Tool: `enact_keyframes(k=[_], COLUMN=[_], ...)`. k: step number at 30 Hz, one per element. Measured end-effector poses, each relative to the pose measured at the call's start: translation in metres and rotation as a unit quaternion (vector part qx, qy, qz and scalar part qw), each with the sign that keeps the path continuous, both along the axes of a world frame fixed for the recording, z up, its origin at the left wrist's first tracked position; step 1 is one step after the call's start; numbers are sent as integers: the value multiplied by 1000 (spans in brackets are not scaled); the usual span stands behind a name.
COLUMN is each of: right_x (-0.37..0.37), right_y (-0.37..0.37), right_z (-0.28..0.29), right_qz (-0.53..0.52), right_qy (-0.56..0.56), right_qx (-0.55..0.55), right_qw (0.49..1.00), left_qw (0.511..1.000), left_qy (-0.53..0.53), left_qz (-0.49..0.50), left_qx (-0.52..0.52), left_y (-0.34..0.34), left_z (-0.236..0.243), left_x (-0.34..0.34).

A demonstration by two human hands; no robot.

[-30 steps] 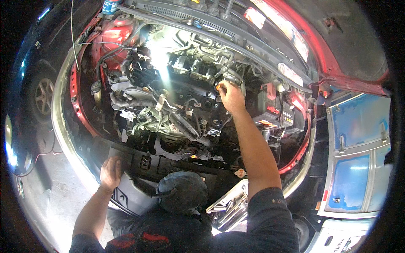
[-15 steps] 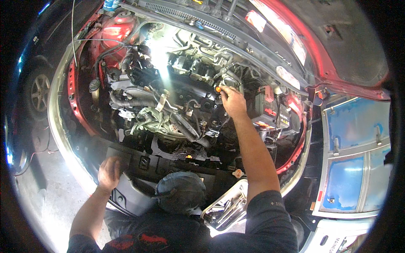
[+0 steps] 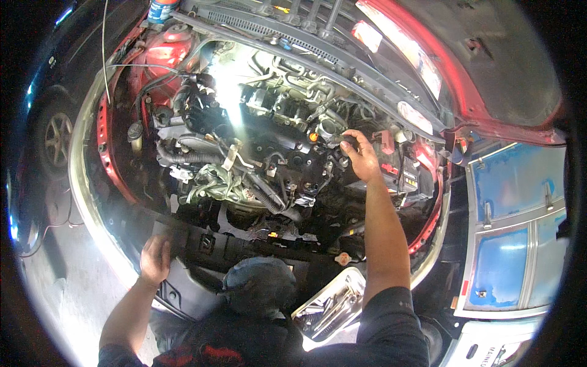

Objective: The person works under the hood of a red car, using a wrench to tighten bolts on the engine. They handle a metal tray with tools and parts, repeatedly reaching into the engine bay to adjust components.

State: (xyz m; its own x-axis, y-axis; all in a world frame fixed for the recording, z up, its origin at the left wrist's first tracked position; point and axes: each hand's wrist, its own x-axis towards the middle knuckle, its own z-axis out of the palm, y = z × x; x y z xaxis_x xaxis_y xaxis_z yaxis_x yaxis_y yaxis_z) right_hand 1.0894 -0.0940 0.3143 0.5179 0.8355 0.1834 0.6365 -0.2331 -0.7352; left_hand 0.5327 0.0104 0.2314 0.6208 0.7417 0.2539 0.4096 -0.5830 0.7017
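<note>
In the engine bay, my right hand (image 3: 362, 158) is beside a round metal pipe mouth (image 3: 327, 127), at the right end of the engine (image 3: 263, 131). Its thumb and fingers curl around a small dark part that I cannot make out. Left of the pipe mouth is an orange dipstick handle (image 3: 313, 137), apart from my fingers. My left hand (image 3: 155, 258) lies on the black plastic front panel (image 3: 189, 278), fingers stretched out and holding nothing.
A car battery (image 3: 408, 177) sits to the right. A silver tray (image 3: 336, 306) of metal tools rests at the front edge. The raised red hood (image 3: 458, 92) hangs at the upper right. A bright light glares over the engine's left half. A blue-and-orange can (image 3: 160, 11) stands at the far left.
My right hand has moved right, away from the orange dipstick handle, to beside the pipe mouth. My left hand stays on the front panel. The view has shifted slightly.
</note>
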Motion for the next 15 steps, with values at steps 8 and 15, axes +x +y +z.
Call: enact_keyframes(k=[8,15], right_x=[-1,5], right_y=[-8,-5], right_z=[0,14], right_qz=[49,61], right_qy=[57,128], right_qx=[34,-23], right_qw=[997,990], left_qw=[956,879], left_qy=[-176,67], left_qz=[-222,-447], left_qx=[-76,153], left_y=[17,86], left_z=[89,99], left_x=[179,429])
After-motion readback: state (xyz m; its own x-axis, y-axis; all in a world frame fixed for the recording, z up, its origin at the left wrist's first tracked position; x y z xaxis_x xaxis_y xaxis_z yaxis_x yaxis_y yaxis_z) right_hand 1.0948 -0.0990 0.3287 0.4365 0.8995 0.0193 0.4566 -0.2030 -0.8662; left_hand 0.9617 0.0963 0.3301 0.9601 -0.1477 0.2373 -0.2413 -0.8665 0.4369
